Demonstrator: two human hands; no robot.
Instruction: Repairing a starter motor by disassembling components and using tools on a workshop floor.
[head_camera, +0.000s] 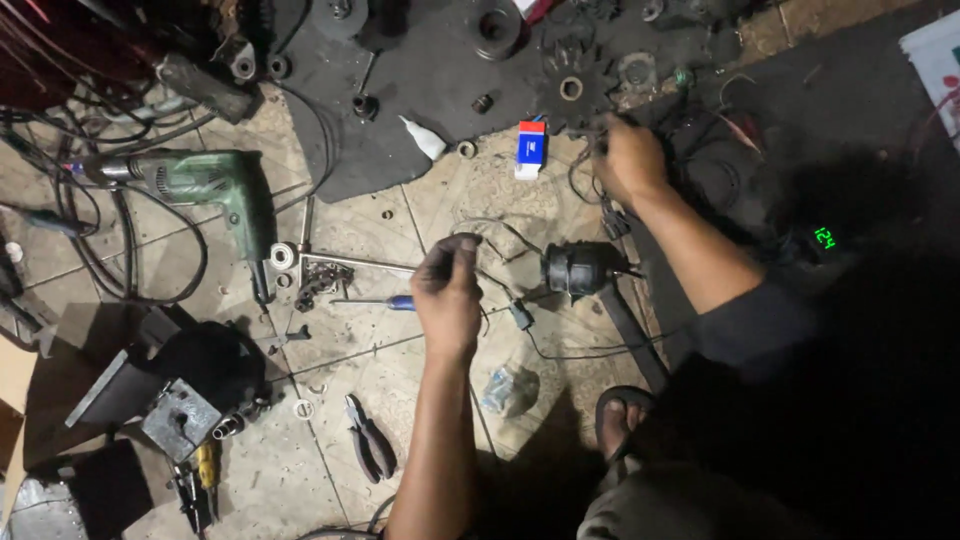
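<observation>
Nearest the camera, the left hand (447, 295) was raised over the tiled floor (400, 215), its fingertips pressed together in a pinch on a thin dark wire (500, 232). That wire ran toward the small black motor (577, 267) lying just beside the hand, right of it. Farther off, the right hand (628, 158) was closed around a bundle of wires at the edge of the black mat (400, 100). Judging from this, the wire was best kept gently taut between both hands, without tugging its connector (521, 316). Pliers (368, 437), a blue-handled screwdriver (375, 301) and a green drill (205, 185) lay to the left.
</observation>
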